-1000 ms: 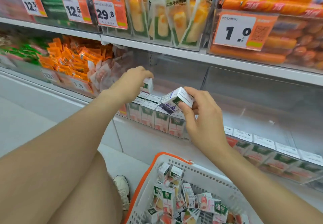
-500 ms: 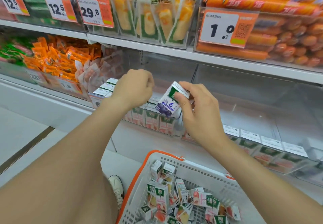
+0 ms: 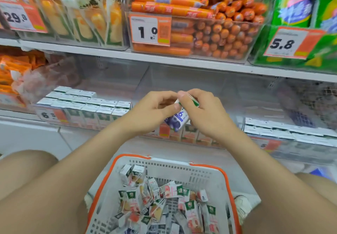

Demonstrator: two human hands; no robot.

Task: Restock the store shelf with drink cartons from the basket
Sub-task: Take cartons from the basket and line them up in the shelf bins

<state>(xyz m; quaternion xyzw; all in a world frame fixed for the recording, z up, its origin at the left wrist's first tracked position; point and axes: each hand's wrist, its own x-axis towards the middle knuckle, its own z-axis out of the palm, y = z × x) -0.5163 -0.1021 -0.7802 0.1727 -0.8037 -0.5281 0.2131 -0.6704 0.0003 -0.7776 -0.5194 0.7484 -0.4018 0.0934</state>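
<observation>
A small white drink carton (image 3: 177,119) with a blueberry picture is held tilted in front of the lower shelf. My left hand (image 3: 152,109) and my right hand (image 3: 202,113) both pinch it near its top. Below them stands a white basket (image 3: 164,168) with an orange rim, holding several loose drink cartons (image 3: 160,202). Rows of upright cartons (image 3: 87,104) fill the lower shelf at the left. More cartons (image 3: 291,131) stand at the right, and some (image 3: 193,133) show behind my hands.
The upper shelf (image 3: 164,56) carries clear bins of orange sausages (image 3: 209,29), corn packs (image 3: 82,18) and green packs (image 3: 300,14), with price tags in front. Orange snack bags (image 3: 16,69) lie at the lower left. My knees flank the basket.
My left hand left the shelf cartons and came across to the blueberry carton, which both hands now hold. My view has swung to the right along the shelf.
</observation>
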